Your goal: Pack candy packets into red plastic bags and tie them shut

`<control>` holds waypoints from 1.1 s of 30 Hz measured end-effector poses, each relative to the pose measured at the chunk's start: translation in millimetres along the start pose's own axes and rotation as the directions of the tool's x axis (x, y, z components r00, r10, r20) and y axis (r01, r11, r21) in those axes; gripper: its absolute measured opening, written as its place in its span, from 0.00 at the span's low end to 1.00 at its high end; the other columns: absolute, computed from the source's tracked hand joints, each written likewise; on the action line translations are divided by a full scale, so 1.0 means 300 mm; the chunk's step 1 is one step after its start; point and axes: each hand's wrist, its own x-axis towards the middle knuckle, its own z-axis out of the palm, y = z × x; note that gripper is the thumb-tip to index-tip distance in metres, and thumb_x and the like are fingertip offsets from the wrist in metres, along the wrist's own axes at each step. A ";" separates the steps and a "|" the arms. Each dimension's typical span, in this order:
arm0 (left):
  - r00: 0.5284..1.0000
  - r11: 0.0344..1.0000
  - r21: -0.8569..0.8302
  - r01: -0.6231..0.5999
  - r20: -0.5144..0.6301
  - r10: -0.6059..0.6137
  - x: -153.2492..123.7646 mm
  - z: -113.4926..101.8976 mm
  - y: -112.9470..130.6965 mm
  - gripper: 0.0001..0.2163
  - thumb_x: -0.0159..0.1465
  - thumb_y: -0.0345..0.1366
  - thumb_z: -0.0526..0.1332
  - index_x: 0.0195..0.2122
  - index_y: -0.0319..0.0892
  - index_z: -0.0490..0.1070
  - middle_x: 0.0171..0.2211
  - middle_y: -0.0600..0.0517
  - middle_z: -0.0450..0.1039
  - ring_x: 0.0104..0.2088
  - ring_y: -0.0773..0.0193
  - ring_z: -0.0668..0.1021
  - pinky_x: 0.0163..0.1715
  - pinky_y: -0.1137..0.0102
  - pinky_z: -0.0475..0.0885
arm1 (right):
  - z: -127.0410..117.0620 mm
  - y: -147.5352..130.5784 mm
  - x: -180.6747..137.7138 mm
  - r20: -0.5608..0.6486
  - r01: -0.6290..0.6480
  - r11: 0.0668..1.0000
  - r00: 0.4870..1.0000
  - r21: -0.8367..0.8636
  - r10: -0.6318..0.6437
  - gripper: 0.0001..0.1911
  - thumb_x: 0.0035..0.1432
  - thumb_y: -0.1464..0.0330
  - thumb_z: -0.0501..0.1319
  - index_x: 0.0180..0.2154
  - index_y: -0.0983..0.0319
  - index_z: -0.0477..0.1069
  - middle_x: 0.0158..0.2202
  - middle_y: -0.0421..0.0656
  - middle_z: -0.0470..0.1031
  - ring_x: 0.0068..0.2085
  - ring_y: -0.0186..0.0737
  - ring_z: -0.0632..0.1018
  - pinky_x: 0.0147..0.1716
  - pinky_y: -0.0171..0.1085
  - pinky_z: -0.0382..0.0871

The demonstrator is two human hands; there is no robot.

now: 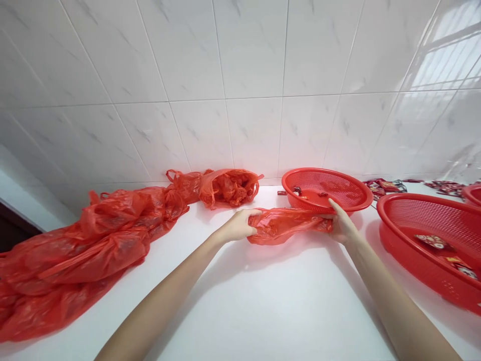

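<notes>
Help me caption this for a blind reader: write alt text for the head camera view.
A person's left hand and right hand grip the two ends of a crumpled red plastic bag on a white counter. A pile of red bags lies at left along the tiled wall; red mesh baskets with a few small packets stand at right.

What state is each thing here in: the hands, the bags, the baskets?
Left hand: closed on one end of the red bag.
Right hand: gripping the bag's other end.
The red bag: crumpled, stretched between both hands over the counter.
Pile of bags: crumpled, lying loose on the counter.
Far basket: upright, a few packets inside.
Near basket: upright, a few packets inside.
</notes>
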 end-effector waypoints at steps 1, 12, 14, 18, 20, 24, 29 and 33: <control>1.000 1.000 -0.007 -0.005 0.009 0.005 0.003 0.004 -0.001 0.33 0.47 0.23 0.60 0.57 0.38 0.75 0.58 0.44 0.75 0.56 0.47 0.77 0.50 0.64 0.75 | 0.005 0.000 0.008 -0.029 0.016 1.000 0.999 0.009 -0.016 0.19 0.68 0.61 0.52 0.33 0.63 0.76 0.27 0.50 0.82 0.29 0.46 0.82 0.32 0.40 0.80; 0.991 1.000 0.003 0.017 0.130 -0.017 0.020 0.009 0.001 0.34 0.47 0.25 0.60 0.59 0.41 0.73 0.56 0.45 0.77 0.54 0.49 0.78 0.47 0.66 0.76 | -0.026 0.023 0.040 -0.003 0.080 0.996 0.997 -0.041 -0.081 0.05 0.47 0.71 0.59 0.22 0.59 0.64 0.17 0.38 0.70 0.18 0.35 0.71 0.20 0.33 0.72; 0.989 0.996 0.042 0.081 0.123 -0.086 0.032 0.003 0.004 0.35 0.46 0.26 0.61 0.60 0.40 0.71 0.57 0.44 0.75 0.55 0.49 0.77 0.47 0.66 0.76 | -0.028 0.019 0.031 0.006 0.097 0.994 0.995 -0.054 -0.096 0.06 0.45 0.70 0.60 0.22 0.58 0.62 0.16 0.37 0.69 0.18 0.35 0.70 0.19 0.32 0.70; 0.974 0.980 0.066 0.190 0.109 -0.196 0.066 -0.029 0.011 0.38 0.45 0.26 0.62 0.62 0.39 0.69 0.57 0.44 0.75 0.53 0.51 0.78 0.45 0.68 0.75 | -0.018 0.009 0.000 -0.005 0.118 0.990 0.993 -0.076 -0.119 0.09 0.41 0.70 0.61 0.20 0.58 0.59 0.15 0.36 0.66 0.17 0.34 0.68 0.17 0.31 0.68; 0.969 0.976 0.066 0.208 0.123 -0.215 0.083 -0.047 0.017 0.36 0.45 0.26 0.62 0.60 0.39 0.71 0.50 0.46 0.78 0.47 0.54 0.80 0.39 0.70 0.76 | -0.010 0.005 -0.020 -0.026 0.126 0.988 0.991 -0.085 -0.129 0.09 0.39 0.70 0.60 0.20 0.58 0.59 0.15 0.36 0.67 0.17 0.33 0.68 0.16 0.31 0.68; 0.947 0.967 0.032 0.253 0.197 -0.254 0.108 -0.062 0.035 0.34 0.45 0.25 0.61 0.58 0.40 0.73 0.42 0.49 0.79 0.36 0.61 0.79 0.28 0.74 0.71 | 0.005 0.001 -0.052 -0.081 0.156 0.982 0.983 -0.104 -0.165 0.07 0.36 0.71 0.60 0.19 0.59 0.61 0.15 0.37 0.67 0.17 0.33 0.69 0.14 0.31 0.66; 0.928 0.950 -0.081 0.302 0.251 -0.274 0.120 -0.049 0.041 0.38 0.44 0.22 0.60 0.61 0.41 0.70 0.51 0.45 0.77 0.31 0.68 0.76 0.25 0.76 0.68 | 0.018 0.003 -0.071 -0.124 0.274 0.955 0.950 -0.117 -0.288 0.07 0.34 0.71 0.62 0.21 0.60 0.65 0.17 0.37 0.70 0.18 0.35 0.70 0.13 0.31 0.64; 0.924 0.942 -0.091 0.324 0.244 -0.294 0.113 -0.048 0.036 0.38 0.45 0.22 0.59 0.61 0.42 0.70 0.51 0.45 0.77 0.29 0.70 0.74 0.26 0.75 0.68 | 0.032 0.009 -0.080 -0.122 0.375 0.919 0.913 -0.122 -0.389 0.08 0.32 0.69 0.62 0.23 0.60 0.67 0.20 0.37 0.72 0.20 0.35 0.72 0.14 0.32 0.64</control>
